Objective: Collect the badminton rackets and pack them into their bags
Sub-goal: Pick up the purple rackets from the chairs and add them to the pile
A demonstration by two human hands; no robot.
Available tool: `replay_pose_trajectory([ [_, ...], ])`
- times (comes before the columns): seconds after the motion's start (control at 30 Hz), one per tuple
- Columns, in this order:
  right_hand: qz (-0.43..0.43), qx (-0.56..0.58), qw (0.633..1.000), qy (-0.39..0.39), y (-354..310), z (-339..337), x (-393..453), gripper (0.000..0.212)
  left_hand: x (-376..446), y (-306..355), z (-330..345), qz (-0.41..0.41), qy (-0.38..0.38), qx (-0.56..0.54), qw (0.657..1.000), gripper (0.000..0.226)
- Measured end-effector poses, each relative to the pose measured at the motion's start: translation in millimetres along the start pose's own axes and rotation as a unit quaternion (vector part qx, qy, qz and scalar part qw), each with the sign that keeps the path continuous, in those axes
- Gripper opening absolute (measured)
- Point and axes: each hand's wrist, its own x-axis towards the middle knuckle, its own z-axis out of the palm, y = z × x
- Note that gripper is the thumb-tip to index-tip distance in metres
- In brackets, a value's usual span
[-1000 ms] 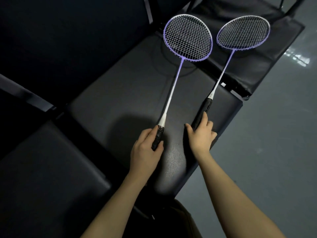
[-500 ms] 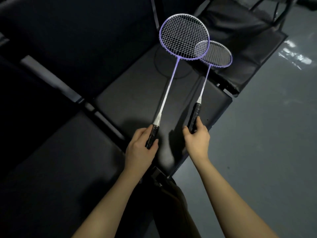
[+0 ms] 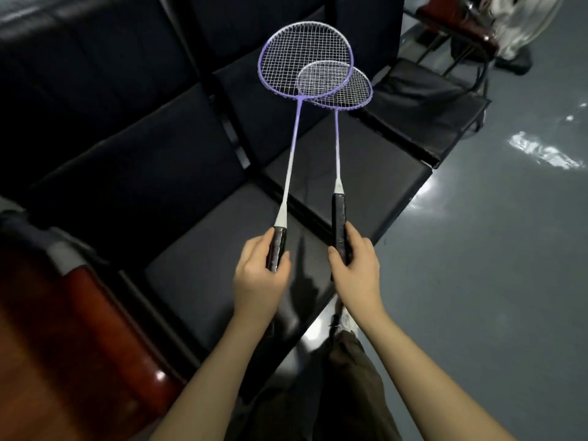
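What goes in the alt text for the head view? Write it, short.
Two bare hands each hold a purple-framed badminton racket by its black grip: left hand with the left racket, right hand with the right racket. The heads overlap above a row of black padded seats; grey floor lies to the right.

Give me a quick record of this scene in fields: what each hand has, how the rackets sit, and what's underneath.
left hand: grips left racket by its black handle
right hand: grips right racket by its black handle
racket heads: overlapping in view, both raised
underneath: black seats, grey floor
bags: cannot tell
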Motion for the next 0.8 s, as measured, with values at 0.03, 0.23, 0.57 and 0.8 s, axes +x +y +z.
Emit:
replay_pose_trajectory([
  [0.03,-0.012,0.005,1.000,-0.001,-12.9,-1.2,-26.0,0.054,-16.6,2.4,-25.0,-0.004,0.008,0.001,1.000,0.045],
  [0.23,-0.070,0.004,0.997,-0.021,-71.7,-1.7,-143.8,0.055,-104.1,14.1,-143.0,-0.028,0.050,0.023,0.998,0.046],
  [0.57,-0.155,0.034,0.978,-0.138,-96.5,15.7,-305.2,0.055,-266.0,9.0,-260.8,-0.043,0.163,0.061,0.984,0.046],
  [0.8,-0.226,0.048,0.948,-0.220,-100.3,33.2,-435.6,0.056,-401.8,-0.1,-341.2,-0.119,0.239,0.091,0.959,0.045],
])
